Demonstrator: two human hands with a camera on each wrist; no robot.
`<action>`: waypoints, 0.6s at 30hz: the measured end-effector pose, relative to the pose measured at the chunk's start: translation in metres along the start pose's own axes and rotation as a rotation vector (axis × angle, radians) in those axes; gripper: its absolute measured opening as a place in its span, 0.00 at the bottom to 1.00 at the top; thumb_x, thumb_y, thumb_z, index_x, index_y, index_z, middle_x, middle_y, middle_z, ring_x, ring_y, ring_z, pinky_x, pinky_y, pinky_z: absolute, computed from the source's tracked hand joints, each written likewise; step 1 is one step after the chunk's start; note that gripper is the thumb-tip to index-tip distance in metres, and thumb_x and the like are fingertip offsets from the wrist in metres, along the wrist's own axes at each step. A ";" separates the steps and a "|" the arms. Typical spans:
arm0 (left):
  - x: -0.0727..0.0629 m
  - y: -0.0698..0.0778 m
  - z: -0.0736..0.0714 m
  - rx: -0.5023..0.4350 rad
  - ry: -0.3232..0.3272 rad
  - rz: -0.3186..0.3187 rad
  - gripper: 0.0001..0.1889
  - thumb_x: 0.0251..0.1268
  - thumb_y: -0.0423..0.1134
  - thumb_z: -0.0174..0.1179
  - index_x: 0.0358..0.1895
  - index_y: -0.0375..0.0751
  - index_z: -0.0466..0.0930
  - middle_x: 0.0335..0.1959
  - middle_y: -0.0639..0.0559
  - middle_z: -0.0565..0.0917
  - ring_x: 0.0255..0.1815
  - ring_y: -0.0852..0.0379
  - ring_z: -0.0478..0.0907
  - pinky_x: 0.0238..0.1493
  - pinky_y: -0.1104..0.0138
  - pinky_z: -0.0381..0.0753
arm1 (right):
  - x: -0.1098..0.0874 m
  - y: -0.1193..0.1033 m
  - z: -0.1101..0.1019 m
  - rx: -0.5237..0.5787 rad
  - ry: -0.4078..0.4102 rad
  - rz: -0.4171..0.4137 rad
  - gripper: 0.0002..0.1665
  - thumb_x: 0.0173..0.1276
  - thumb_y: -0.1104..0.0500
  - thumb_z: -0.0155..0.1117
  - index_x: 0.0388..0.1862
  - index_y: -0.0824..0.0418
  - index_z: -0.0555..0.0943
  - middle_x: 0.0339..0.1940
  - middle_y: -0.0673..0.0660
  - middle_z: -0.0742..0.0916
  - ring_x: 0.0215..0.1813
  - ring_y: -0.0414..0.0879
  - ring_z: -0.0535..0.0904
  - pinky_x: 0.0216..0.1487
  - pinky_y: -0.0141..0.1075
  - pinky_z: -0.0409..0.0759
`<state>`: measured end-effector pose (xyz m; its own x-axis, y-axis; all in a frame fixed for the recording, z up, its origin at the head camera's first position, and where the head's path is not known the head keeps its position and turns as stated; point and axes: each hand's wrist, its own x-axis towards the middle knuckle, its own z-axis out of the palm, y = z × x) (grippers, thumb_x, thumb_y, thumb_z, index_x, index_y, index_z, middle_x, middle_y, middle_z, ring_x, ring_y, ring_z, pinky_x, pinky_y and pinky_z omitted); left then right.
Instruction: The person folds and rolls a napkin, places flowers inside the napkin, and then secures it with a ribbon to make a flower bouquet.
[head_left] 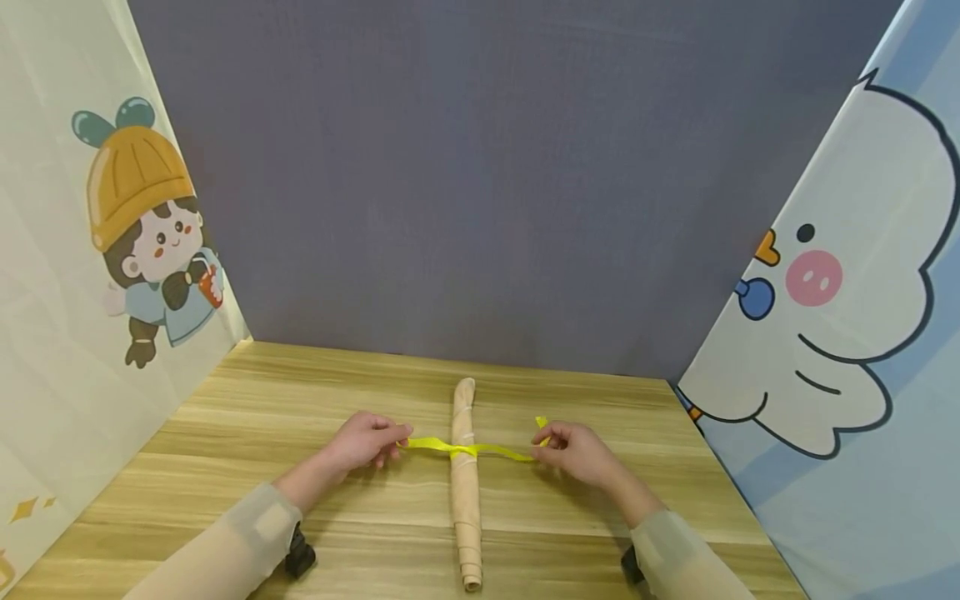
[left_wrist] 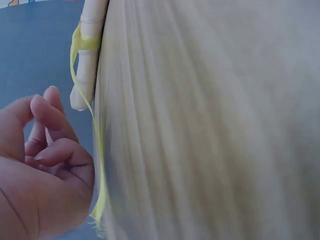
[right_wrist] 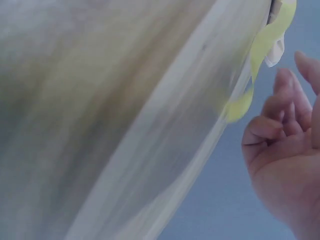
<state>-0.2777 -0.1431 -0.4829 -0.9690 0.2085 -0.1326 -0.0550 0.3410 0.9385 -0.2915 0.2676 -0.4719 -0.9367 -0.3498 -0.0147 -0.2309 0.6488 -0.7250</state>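
A long, narrow beige roll (head_left: 467, 500) lies on the wooden table, its near end showing spiral layers. Around its middle goes a yellow ribbon (head_left: 504, 452), crossed on top, with one tail running out to each side. My left hand (head_left: 367, 440) hovers by the left tail. In the left wrist view that ribbon tail (left_wrist: 102, 175) lies beside the loosely curled fingers (left_wrist: 65, 152), its end frayed. By the right tail is my right hand (head_left: 576, 450). The right wrist view shows the ribbon (right_wrist: 260, 55) apart from the bent fingers (right_wrist: 265, 130).
The wooden table (head_left: 360, 542) meets a dark grey panel (head_left: 487, 183) at the back. Side panels with cartoon prints, a child in a hat (head_left: 142, 183) and a white bird (head_left: 862, 183), flank it. Black devices (head_left: 300, 557) sit under both wrists.
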 end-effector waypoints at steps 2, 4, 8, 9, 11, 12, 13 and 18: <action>0.002 0.003 0.002 0.034 -0.016 0.080 0.17 0.79 0.50 0.68 0.46 0.36 0.91 0.32 0.49 0.88 0.27 0.58 0.78 0.28 0.67 0.78 | 0.002 -0.004 0.001 -0.018 0.025 0.006 0.14 0.77 0.49 0.75 0.54 0.56 0.89 0.36 0.51 0.86 0.33 0.43 0.78 0.32 0.34 0.76; 0.005 0.006 0.006 0.090 -0.027 0.170 0.14 0.78 0.47 0.69 0.49 0.38 0.92 0.38 0.49 0.90 0.34 0.57 0.82 0.36 0.65 0.83 | 0.005 -0.009 0.003 -0.027 0.041 0.009 0.15 0.77 0.49 0.74 0.55 0.54 0.90 0.37 0.50 0.86 0.34 0.44 0.77 0.33 0.35 0.75; 0.013 0.009 0.016 0.244 -0.038 0.304 0.12 0.78 0.45 0.70 0.52 0.42 0.93 0.48 0.52 0.93 0.49 0.56 0.86 0.50 0.64 0.84 | 0.015 -0.021 0.012 -0.050 0.033 -0.037 0.12 0.77 0.49 0.74 0.53 0.53 0.91 0.41 0.48 0.88 0.36 0.43 0.77 0.34 0.35 0.76; 0.015 0.010 0.018 0.263 -0.044 0.318 0.11 0.78 0.45 0.70 0.52 0.43 0.93 0.49 0.52 0.93 0.51 0.56 0.86 0.52 0.64 0.84 | 0.018 -0.024 0.015 -0.050 0.023 -0.057 0.12 0.77 0.50 0.74 0.53 0.53 0.91 0.42 0.48 0.88 0.37 0.43 0.78 0.35 0.35 0.76; 0.019 0.010 0.023 0.284 -0.061 0.329 0.11 0.77 0.44 0.70 0.53 0.42 0.93 0.51 0.50 0.94 0.54 0.54 0.87 0.53 0.63 0.85 | 0.024 -0.028 0.022 -0.047 -0.009 -0.093 0.11 0.77 0.51 0.74 0.53 0.54 0.91 0.45 0.49 0.90 0.39 0.42 0.78 0.37 0.35 0.78; 0.021 0.010 0.025 0.288 -0.070 0.332 0.12 0.77 0.43 0.71 0.54 0.42 0.93 0.52 0.49 0.94 0.55 0.53 0.88 0.53 0.63 0.85 | 0.027 -0.030 0.025 -0.044 -0.029 -0.107 0.11 0.77 0.52 0.74 0.53 0.54 0.92 0.47 0.49 0.90 0.40 0.42 0.79 0.38 0.35 0.78; 0.023 0.010 0.026 0.289 -0.077 0.331 0.13 0.77 0.43 0.71 0.56 0.42 0.92 0.53 0.48 0.93 0.55 0.53 0.88 0.54 0.64 0.85 | 0.029 -0.032 0.028 -0.040 -0.046 -0.120 0.12 0.77 0.52 0.75 0.54 0.54 0.92 0.49 0.50 0.91 0.42 0.42 0.80 0.39 0.35 0.79; 0.029 0.012 0.034 0.264 -0.128 0.319 0.15 0.72 0.41 0.74 0.57 0.38 0.91 0.48 0.46 0.94 0.48 0.56 0.88 0.47 0.66 0.86 | 0.041 -0.039 0.040 -0.032 -0.098 -0.138 0.14 0.75 0.51 0.77 0.55 0.52 0.93 0.52 0.49 0.93 0.44 0.44 0.83 0.42 0.35 0.80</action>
<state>-0.2986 -0.1019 -0.4859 -0.8889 0.4477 0.0973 0.3225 0.4606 0.8270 -0.3106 0.2012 -0.4719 -0.8659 -0.5000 0.0150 -0.3649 0.6108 -0.7027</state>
